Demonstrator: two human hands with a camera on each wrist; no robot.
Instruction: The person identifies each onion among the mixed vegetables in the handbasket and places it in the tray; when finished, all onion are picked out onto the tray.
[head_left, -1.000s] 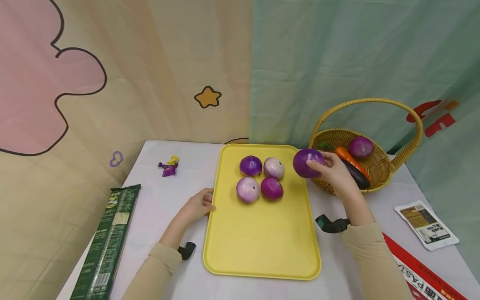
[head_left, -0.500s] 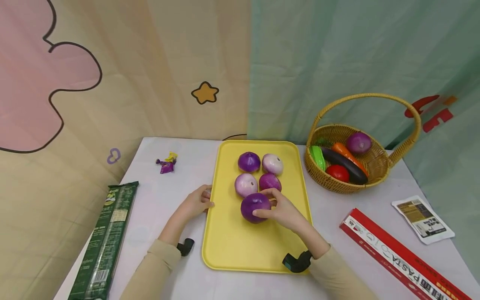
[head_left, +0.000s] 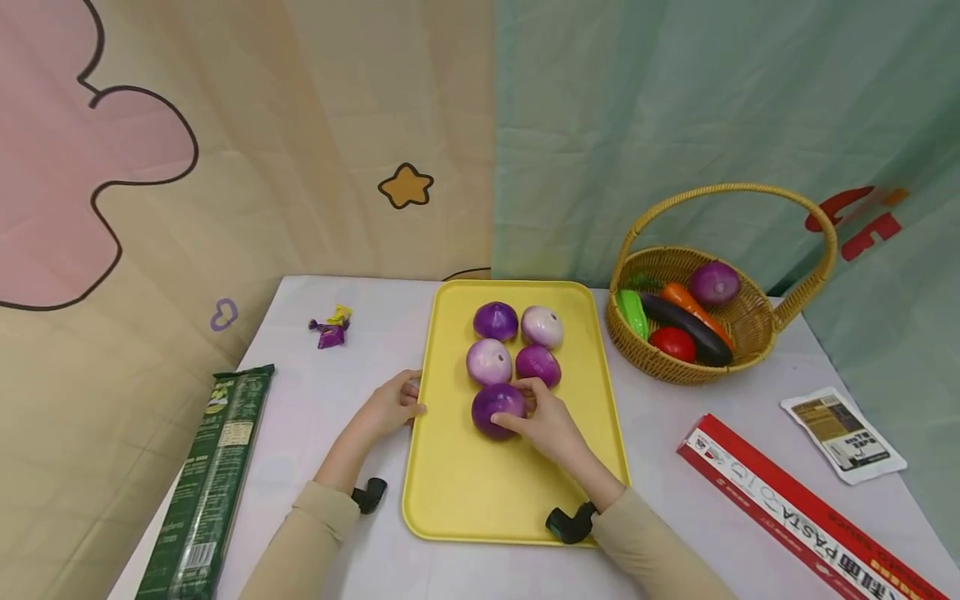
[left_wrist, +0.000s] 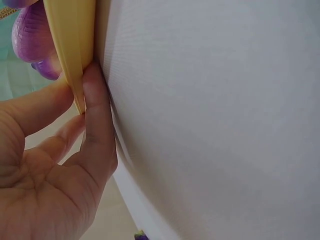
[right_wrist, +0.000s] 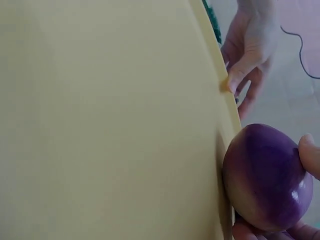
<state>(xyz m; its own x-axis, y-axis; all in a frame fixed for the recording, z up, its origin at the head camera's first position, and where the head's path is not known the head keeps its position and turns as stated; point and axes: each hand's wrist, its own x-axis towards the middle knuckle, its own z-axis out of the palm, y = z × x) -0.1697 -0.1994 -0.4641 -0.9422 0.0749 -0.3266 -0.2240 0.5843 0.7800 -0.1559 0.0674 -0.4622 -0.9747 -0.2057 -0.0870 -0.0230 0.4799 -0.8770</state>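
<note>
On the yellow tray [head_left: 517, 492], my right hand [head_left: 551, 421] holds a dark purple onion [head_left: 497, 411] between thumb and fingers, low over the tray's middle. In the right wrist view the glossy onion [right_wrist: 265, 180] sits close to the tray surface, the thumb at its side. My left hand [head_left: 390, 404] pinches the tray's left rim; the left wrist view has the thumb above the rim [left_wrist: 75, 65] and a finger beneath. Beyond the held onion are two rows: a pale onion [head_left: 489, 362] and a purple onion [head_left: 538, 367], then a dark purple onion [head_left: 496, 322] and another pale onion [head_left: 542, 327].
A wicker basket [head_left: 652, 367] at the back right holds an onion [head_left: 714, 283], an eggplant [head_left: 690, 329], a carrot, a tomato and a green vegetable. A red pasta box [head_left: 795, 500] and white pouch [head_left: 843, 435] lie right; a green packet [head_left: 217, 475] and wrapped candies [head_left: 331, 333] left.
My right hand has carried the purple onion from beside the basket leftward onto the tray, close to the front row of onions. The left hand keeps its hold on the rim.
</note>
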